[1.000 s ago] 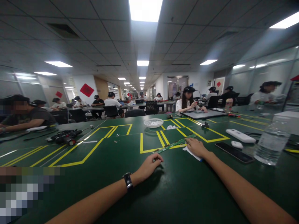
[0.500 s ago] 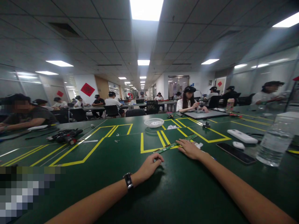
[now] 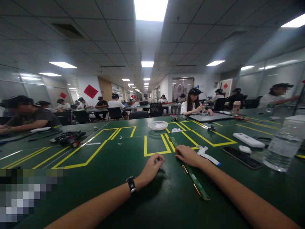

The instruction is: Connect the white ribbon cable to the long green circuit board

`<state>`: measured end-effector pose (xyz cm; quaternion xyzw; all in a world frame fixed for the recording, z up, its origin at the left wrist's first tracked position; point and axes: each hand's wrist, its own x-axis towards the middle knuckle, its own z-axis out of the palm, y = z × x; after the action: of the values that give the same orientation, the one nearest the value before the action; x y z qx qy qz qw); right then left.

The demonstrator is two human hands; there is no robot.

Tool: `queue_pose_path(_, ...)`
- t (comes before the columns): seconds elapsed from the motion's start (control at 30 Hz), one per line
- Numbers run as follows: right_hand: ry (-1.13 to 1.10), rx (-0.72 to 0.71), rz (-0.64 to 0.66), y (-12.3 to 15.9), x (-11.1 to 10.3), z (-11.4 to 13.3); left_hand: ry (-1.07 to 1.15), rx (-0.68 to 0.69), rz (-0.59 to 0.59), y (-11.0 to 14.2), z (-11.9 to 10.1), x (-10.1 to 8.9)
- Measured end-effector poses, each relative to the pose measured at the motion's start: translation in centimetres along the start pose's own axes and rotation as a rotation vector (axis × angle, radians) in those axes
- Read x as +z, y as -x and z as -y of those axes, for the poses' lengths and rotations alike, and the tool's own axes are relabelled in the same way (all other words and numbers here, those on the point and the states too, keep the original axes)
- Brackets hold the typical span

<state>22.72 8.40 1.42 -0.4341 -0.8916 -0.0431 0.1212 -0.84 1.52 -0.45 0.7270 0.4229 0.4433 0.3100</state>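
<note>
A long, narrow green circuit board [image 3: 196,181] with metal connectors along one edge lies slantwise on the green table [image 3: 114,203]. Its middle is hidden under my right hand [image 3: 188,156], whose fingers are bent over the strip and grip it. My left hand [image 3: 152,167], wearing a wristwatch, hovers or rests to the left of the board, fingers loosely bent, thumb a little apart, holding nothing. Beside my right hand lies a white flat ribbon cable [image 3: 209,156] with a blue end.
Yellow tape [image 3: 157,154] marks the table. Farther back stands a white basket [image 3: 158,125]. To the right are a phone [image 3: 241,157], a white earbud case [image 3: 245,149], a white oblong device [image 3: 248,140] and a water bottle [image 3: 282,146]. A black tool [image 3: 69,139] lies left. People sit around.
The circuit board has swung round under my right hand, its near end now pointing toward me on the right. My right hand has shifted slightly left; more of the ribbon cable shows.
</note>
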Motion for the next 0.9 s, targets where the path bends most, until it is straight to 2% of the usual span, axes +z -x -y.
queue_pose_path(0.07,0.041,0.051,-0.025,-0.1,0.0,0.9,0.006,-0.008,0.008,0.0,-0.1,0.0)
queue_pose_path(0.17,0.114,0.207,-0.043,-0.1,0.0,1.4,0.007,-0.032,0.019,0.0,-0.2,0.0)
queue_pose_path(0.3,0.150,0.350,0.084,0.1,-0.1,1.1,0.021,-0.036,0.037,0.0,-0.1,0.0)
queue_pose_path(0.67,0.135,0.290,0.122,0.0,-0.7,1.4,0.057,-0.043,0.100,0.1,-0.2,-0.1)
queue_pose_path(0.9,0.180,0.272,0.094,-0.3,-1.3,3.6,0.088,-0.036,0.115,-0.1,0.1,0.2)
